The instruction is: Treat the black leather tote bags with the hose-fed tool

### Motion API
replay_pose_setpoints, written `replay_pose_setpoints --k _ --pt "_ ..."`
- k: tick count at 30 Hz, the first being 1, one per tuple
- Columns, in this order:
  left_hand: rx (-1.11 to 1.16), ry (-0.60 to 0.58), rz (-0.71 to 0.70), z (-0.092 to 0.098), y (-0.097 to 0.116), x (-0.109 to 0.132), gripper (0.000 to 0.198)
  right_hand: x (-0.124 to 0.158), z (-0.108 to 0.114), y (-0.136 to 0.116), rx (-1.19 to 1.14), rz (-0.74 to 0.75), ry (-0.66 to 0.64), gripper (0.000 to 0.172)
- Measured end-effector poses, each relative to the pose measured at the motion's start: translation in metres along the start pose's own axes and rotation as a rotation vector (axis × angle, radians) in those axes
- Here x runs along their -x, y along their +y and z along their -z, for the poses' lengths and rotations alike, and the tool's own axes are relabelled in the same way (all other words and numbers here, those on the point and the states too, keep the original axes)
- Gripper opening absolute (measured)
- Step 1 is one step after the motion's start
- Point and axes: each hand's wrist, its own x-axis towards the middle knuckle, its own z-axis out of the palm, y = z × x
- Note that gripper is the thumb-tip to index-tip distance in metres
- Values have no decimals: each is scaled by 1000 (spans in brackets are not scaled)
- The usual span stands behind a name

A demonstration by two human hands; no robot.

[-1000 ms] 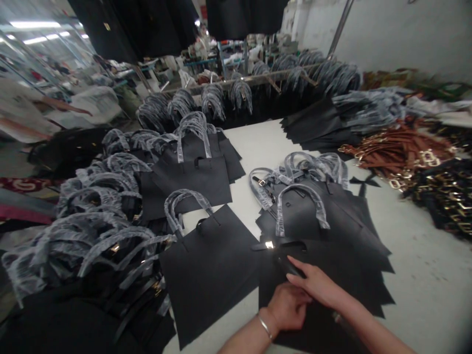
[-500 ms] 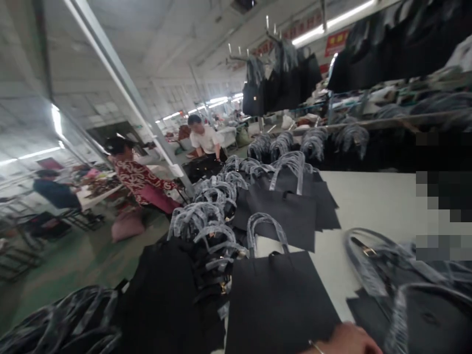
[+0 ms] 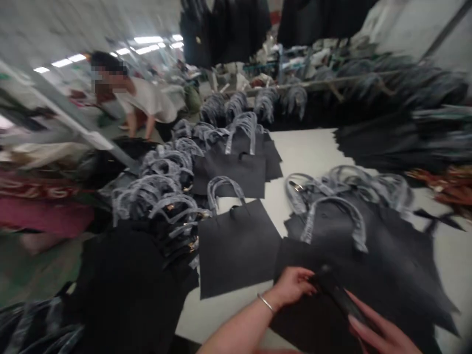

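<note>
Hands are working at the near table edge: the left hand (image 3: 295,285) is pinching one end of a narrow black leather strap (image 3: 337,295), and the right hand (image 3: 383,334) is lying open-fingered under its other end, atop a flat black leather bag panel (image 3: 391,275). Keeping that strap taut and flat looks wise. Beyond, plastic-wrapped grey handles (image 3: 332,211) are piling up on the white table (image 3: 306,152); farther off, a person in a white shirt (image 3: 147,101) is bending over.
</note>
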Motion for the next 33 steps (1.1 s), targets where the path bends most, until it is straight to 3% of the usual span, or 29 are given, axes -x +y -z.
replay_pose_setpoints --k 2,4,10,15,19,25,30,33 --pt "49 -8 56 -5 -13 1 41 30 19 4 -99 -58 71 87" --pt "79 2 77 -10 -22 2 45 42 26 -3 -176 -65 140 93" --pt "96 48 34 -20 -17 11 33 51 16 -12 -223 -145 -5 86" --pt "89 77 17 -21 -14 12 34 55 10 -13 -225 -118 44 87" --pt "85 85 12 -22 -14 14 33 58 10 -13 -235 -140 -28 86" --pt "86 91 22 -20 -11 17 36 51 13 -13 -229 -85 155 88" --pt "184 109 91 -18 -14 20 39 66 21 -15 -206 -93 179 92" --pt "254 56 171 -17 -17 21 41 75 20 -13 -186 -84 216 94"
